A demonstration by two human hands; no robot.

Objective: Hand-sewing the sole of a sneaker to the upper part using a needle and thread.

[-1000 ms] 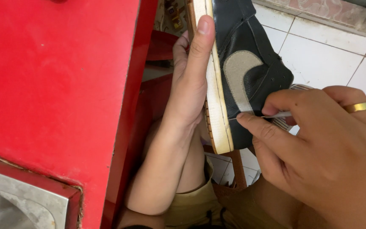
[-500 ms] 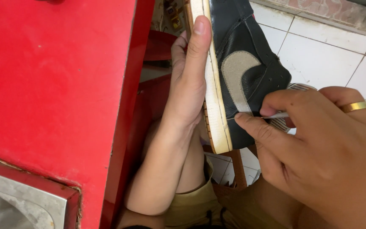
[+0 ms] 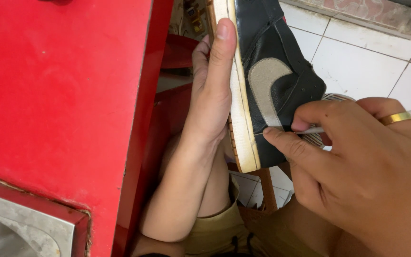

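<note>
Our right hand point(image 3: 357, 166) pinches a thin metal needle tool point(image 3: 305, 130) between thumb and forefinger, its tip at the seam where the dark upper meets the pale sole; a gold ring point(image 3: 396, 117) sits on one finger. Compared with a moment ago, the tip has barely shifted along that seam, so we judge the stitching work is holding at the same spot. Our left hand point(image 3: 212, 95) grips the shoe point(image 3: 272, 81) from the sole side, thumb stretched up along the cream edge, keeping it upright on its side above our lap. To the left stands a red cabinet point(image 3: 63, 95); behind the shoe lies a white tiled floor point(image 3: 357, 62).
</note>
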